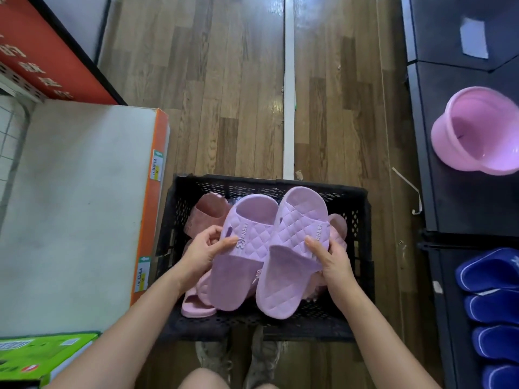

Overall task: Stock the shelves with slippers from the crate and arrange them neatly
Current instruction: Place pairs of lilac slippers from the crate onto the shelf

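A black perforated crate (362,220) stands on the wooden floor in front of me. Just above it I hold a pair of lilac quilted slippers side by side. My left hand (200,252) grips the left lilac slipper (244,248) at its strap edge. My right hand (332,261) grips the right lilac slipper (295,248) at its outer side. Pink slippers (209,211) lie in the crate beneath, partly hidden by the pair. Dark blue slippers (490,296) are lined up on a black shelf at the lower right.
A white shelf top (78,209) with an orange front edge and price tags stands to the left. A pink plastic basin (477,130) sits on the black shelf (455,192) to the right. A green box (42,352) lies at the lower left. My shoes show below the crate.
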`<state>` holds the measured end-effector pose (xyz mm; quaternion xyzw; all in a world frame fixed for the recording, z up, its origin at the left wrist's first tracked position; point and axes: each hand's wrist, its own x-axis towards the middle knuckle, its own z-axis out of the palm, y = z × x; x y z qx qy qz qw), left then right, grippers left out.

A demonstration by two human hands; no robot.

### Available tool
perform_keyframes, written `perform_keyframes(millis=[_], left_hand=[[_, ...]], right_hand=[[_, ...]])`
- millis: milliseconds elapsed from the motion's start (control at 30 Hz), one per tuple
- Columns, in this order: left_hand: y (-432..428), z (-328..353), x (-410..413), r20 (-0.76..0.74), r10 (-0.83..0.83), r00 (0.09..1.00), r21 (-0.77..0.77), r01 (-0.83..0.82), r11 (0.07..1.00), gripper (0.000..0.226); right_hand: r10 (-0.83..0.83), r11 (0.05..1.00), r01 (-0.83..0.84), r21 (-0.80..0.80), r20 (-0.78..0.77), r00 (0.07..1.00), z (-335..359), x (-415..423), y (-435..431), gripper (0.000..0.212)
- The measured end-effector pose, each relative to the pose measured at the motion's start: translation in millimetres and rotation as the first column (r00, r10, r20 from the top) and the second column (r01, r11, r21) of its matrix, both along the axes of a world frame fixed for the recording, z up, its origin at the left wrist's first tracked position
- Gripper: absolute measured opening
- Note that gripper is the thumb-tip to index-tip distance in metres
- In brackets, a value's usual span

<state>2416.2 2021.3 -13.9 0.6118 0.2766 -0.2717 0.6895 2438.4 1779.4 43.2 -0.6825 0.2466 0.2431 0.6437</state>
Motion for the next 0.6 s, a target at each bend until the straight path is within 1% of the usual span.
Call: perform_keyframes(millis=[33,100,200,300,333,400,433,533,567,600], left_hand=[[2,15,1,0.014,0.004,1.0,-0.007,-0.004,1.0,0.027],[4,43,1,0.031,0.01,0.999,-0.006,-0.01,1.0,0.027],[9,86,2,0.075,0.015,0.997,-0.01,-0.015,1.0,0.029],[14,134,3,0.133,0.034,0.991,-0.013,-0.033,0.999,0.049],[15,151,2,0.15,0.034,0.988,-0.005,-0.033,0.999,0.057],[15,184,1,0.173,0.014,0.985,0.014,-0.017,1.0,0.068],[14,201,1,0.182,0.003,0.983,0.023,-0.007,1.0,0.066],[4,250,-4,0.22,0.005,0.976,0.03,-0.012,0.999,0.042],[1,266,-6,0.233,0.008,0.972,0.042,-0.018,0.999,0.042],[-2,282,-7,0.253,0.008,0.967,0.061,-0.024,0.998,0.047]], right_hand=[[0.014,1.0,-0.014,0.012,0.017,1.0,11,2,2,0.021],[0.043,0.998,-0.045,0.042,0.049,0.998,37,6,6,0.022],[0.092,0.994,-0.099,0.045,0.129,0.987,78,13,10,0.037],[0.132,0.986,-0.148,0.072,0.185,0.974,124,14,11,0.044],[0.146,0.983,-0.164,0.078,0.203,0.968,140,14,10,0.044],[0.167,0.978,-0.191,0.079,0.235,0.957,171,12,7,0.036],[0.178,0.977,-0.2,0.07,0.245,0.953,188,10,6,0.032],[0.204,0.975,-0.22,0.028,0.269,0.941,233,5,-3,0.023],[0.203,0.976,-0.217,0.022,0.28,0.938,249,4,-6,0.022],[0.2,0.977,-0.214,0.015,0.294,0.935,264,4,-10,0.021]])
